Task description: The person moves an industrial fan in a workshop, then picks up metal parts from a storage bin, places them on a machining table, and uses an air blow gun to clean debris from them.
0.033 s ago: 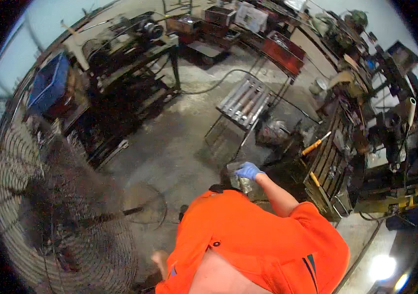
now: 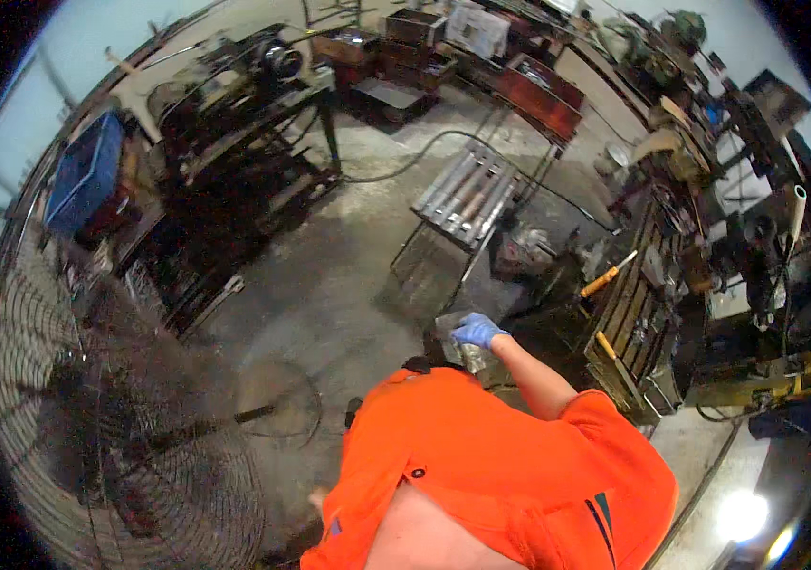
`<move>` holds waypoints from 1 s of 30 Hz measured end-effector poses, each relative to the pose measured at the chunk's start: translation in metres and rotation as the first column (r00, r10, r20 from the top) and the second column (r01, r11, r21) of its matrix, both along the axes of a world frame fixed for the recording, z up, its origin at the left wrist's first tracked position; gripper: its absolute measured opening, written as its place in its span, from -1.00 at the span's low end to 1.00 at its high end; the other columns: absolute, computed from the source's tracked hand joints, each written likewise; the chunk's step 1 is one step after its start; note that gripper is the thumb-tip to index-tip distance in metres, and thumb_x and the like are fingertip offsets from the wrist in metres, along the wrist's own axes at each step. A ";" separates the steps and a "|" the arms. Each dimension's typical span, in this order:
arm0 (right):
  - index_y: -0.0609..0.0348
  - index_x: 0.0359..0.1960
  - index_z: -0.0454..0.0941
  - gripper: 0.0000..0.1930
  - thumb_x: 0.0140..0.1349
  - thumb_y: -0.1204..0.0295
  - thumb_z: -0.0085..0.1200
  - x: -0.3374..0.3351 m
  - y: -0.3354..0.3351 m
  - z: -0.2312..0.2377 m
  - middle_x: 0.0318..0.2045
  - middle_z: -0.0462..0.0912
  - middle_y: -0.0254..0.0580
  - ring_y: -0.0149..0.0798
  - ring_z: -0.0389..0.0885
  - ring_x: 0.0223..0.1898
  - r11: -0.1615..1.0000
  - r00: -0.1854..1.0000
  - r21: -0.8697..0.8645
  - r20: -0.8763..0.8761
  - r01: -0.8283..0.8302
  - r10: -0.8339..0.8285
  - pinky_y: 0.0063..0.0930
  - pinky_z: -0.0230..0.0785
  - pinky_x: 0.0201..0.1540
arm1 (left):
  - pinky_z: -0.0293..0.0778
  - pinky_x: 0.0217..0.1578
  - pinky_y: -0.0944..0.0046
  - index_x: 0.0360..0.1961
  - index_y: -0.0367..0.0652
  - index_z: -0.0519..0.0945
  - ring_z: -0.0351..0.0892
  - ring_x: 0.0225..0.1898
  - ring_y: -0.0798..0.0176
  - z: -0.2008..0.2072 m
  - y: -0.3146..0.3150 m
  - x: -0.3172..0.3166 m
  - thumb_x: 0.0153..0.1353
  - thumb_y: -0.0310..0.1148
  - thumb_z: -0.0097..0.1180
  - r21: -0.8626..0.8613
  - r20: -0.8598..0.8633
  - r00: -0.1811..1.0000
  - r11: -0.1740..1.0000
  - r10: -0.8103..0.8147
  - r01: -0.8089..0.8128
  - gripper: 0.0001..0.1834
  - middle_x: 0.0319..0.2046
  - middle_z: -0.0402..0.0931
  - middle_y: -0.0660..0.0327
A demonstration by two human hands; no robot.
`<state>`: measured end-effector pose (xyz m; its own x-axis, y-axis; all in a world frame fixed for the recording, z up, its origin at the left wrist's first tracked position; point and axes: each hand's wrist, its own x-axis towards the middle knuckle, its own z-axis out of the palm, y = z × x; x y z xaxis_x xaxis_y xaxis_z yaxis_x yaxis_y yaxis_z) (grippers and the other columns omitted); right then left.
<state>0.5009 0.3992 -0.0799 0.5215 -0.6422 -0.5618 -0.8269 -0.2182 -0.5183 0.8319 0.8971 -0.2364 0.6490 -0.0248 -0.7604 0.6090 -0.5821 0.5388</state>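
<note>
My right hand [image 2: 477, 330], in a blue glove, reaches past the front of my orange shirt. Its fingers are closed at the top edge of a greyish container [image 2: 447, 325] with shiny, crumpled-looking contents [image 2: 471, 355]. What exactly the fingers grip is too small to make out. At the lower left, only a bit of my left hand [image 2: 318, 499] shows beside the shirt; its fingers are hidden.
Ahead stands a low metal stand [image 2: 467, 204] bearing several metal bars. A red box [image 2: 540, 95] lies beyond it. On the right, orange-handled tools [image 2: 605, 277] rest on a slatted bench [image 2: 626, 318]. A large fan guard [image 2: 139, 427] fills the lower left; a machine bench [image 2: 263, 133] stands behind.
My left hand has drawn slightly down and shows less beside the shirt. The surroundings have shifted a little to the left in view. My right hand stays at the container.
</note>
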 end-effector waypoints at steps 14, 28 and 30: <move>0.08 -0.19 0.56 -0.55 0.01 0.02 0.03 -0.096 -0.013 -0.034 -0.25 0.59 -0.04 -0.02 0.53 -0.23 0.789 0.798 -0.131 0.167 0.600 -0.579 -0.29 0.32 -0.13 | 0.38 -0.70 0.31 -0.10 -0.48 0.36 0.48 -0.65 0.23 0.054 -0.488 0.117 0.09 -0.63 -0.16 -0.007 0.093 0.522 0.524 -0.848 0.852 -0.69 -0.50 0.50 -0.03; 0.14 -0.40 0.55 -0.78 0.07 0.25 0.05 0.025 0.244 -0.132 -0.49 0.56 -0.28 -0.30 0.52 -0.53 -0.708 -0.700 0.425 -0.208 0.564 -0.683 -0.40 0.34 -0.56 | 0.40 -0.54 0.27 -0.33 -0.39 0.52 0.49 -0.61 0.29 0.065 -0.834 -0.151 0.05 -0.44 -0.08 -0.022 0.341 -0.585 -0.628 -0.736 0.778 -0.76 -0.65 0.48 0.13; 0.08 -0.27 0.58 -0.76 0.08 0.26 0.05 0.055 0.282 -0.166 -0.33 0.61 -0.28 -0.26 0.60 -0.36 -0.646 -0.745 0.649 -0.178 0.402 -0.642 -0.35 0.43 -0.47 | 0.40 -0.53 0.28 -0.26 -0.40 0.50 0.50 -0.59 0.31 0.082 -0.836 -0.197 0.05 -0.45 -0.08 -0.082 0.360 -0.624 -0.689 -0.694 0.720 -0.73 -0.62 0.50 0.13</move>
<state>0.5563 0.6813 -0.2464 -0.3481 -0.1514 -0.9251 0.8044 0.4586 -0.3777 0.6352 0.0614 -0.1541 -0.6545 -0.5917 -0.4706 -0.6343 0.0911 0.7677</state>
